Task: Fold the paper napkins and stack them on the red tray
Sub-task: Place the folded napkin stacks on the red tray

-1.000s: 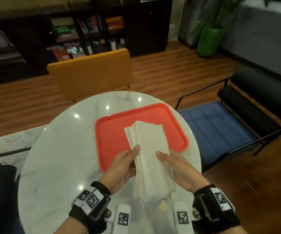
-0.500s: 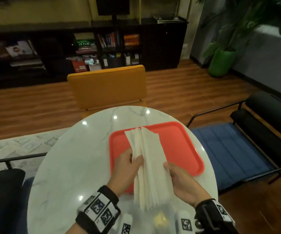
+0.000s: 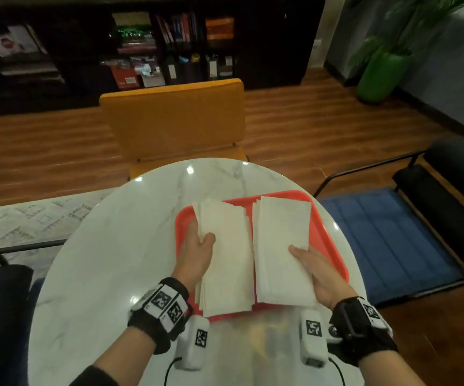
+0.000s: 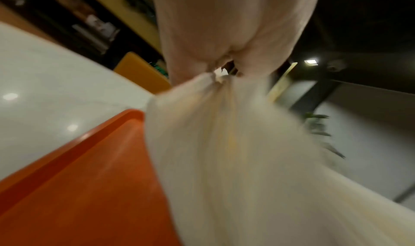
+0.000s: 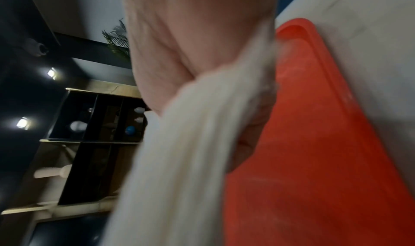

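Two napkin stacks in my hands, side by side over the red tray

My left hand grips the left napkin stack, thumb on top and fingers underneath; my right hand pinches the right napkin stack the same way. Both stacks hang above the red tray, which sits on the round marble table, an orange chair beyond.
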